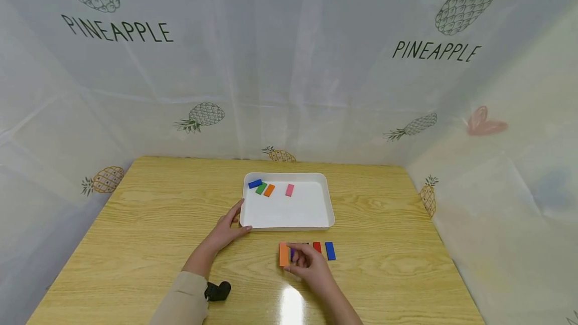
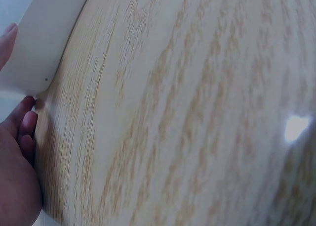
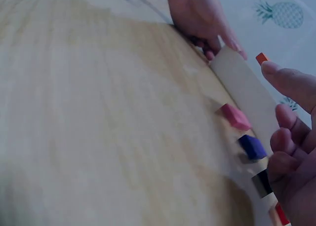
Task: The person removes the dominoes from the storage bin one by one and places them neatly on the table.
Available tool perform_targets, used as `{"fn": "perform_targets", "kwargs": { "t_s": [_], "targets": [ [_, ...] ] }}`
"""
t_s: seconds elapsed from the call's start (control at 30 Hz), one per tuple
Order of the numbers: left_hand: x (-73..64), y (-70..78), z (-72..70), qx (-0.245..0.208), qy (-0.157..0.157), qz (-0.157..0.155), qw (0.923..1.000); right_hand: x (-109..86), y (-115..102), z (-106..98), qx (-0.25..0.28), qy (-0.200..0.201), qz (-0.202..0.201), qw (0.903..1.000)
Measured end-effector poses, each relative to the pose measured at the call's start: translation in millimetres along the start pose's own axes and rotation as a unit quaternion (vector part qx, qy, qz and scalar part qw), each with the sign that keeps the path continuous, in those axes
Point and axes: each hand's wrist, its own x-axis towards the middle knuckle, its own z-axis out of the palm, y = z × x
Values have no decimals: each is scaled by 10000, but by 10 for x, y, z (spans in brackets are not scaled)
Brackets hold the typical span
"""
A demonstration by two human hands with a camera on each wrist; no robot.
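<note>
My left hand [image 1: 229, 231] holds the near left corner of a white tray [image 1: 289, 227], thumb at the front rim and fingers along the left side. The left wrist view shows its curled fingers beside the tray wall. My right hand [image 1: 311, 265] pinches an orange block [image 1: 283, 255] between thumb and fingers, in front of the tray. Below it a row of blocks lies on the table: pink [image 3: 236, 117], purple [image 3: 253, 147], black [image 3: 262, 183], red [image 1: 317, 247] and blue [image 1: 330, 251]. The hand and orange block partly cover this row in the head view.
Inside the tray lie a blue block [image 1: 255, 183], a green block [image 1: 261, 188], an orange block [image 1: 269, 190] and a pink block [image 1: 290, 190]. A black object [image 1: 219, 291] is at the left sleeve. Pineapple-print curtains [image 1: 289, 64] surround the wooden table [image 1: 384, 275].
</note>
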Motion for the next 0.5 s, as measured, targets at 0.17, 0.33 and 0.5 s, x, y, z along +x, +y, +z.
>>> {"fn": "perform_targets", "kwargs": {
  "t_s": [0.17, 0.33, 0.5],
  "targets": [
    [-1, -10, -6, 11, 2, -8, 10000, -59, 18, 17, -226, 44, 90, 9997],
    [-8, 0, -11, 12, -27, -24, 10000, -83, 52, 14, -409, -24, 162, 9990],
    [-15, 16, -10, -13, -42, -55, 10000, -91, 123, 13, -606, -200, 236, 9977]
  ]
}}
